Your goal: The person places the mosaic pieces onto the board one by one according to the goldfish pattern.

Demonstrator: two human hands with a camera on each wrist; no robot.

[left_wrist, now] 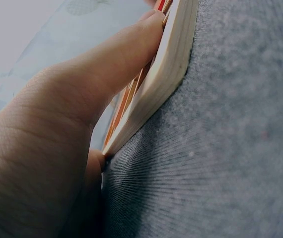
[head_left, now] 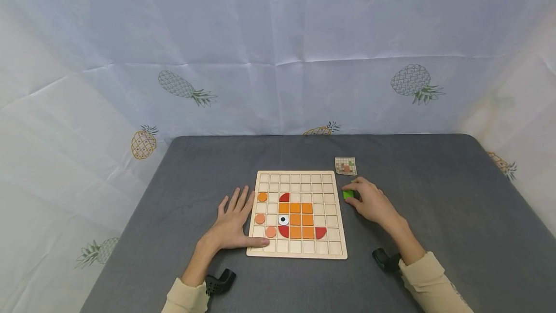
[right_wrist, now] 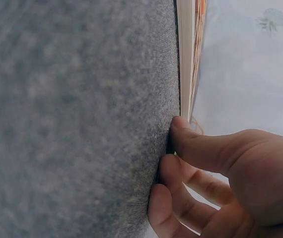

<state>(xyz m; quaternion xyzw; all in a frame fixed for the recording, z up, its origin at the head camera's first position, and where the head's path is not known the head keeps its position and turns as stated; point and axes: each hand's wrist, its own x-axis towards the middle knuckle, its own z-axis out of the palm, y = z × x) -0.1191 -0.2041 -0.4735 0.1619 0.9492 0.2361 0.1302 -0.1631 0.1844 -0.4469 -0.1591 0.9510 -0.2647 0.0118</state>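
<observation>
A square wooden grid board (head_left: 323,250) lies on the grey table, bearing a figure of orange square tiles (head_left: 295,220), red quarter-round tiles (head_left: 320,233) and a round eye tile (head_left: 284,220). My left hand (head_left: 232,228) is spread at the board's left side, its thumb resting over the lower left corner and its fingertips by the left edge. Just right of the board, my right hand (head_left: 373,202) pinches a green tile (head_left: 348,194) low over the table. Only a dark green sliver of that tile shows between thumb and fingers in the right wrist view.
Beyond the right hand lies a small pattern card (head_left: 345,166) with a coloured grid. Several loose-coloured round tiles, such as an orange disc (head_left: 262,197) and a salmon disc (head_left: 259,219), sit in the board's left columns. A pineapple-print cloth (head_left: 278,95) hangs behind the table.
</observation>
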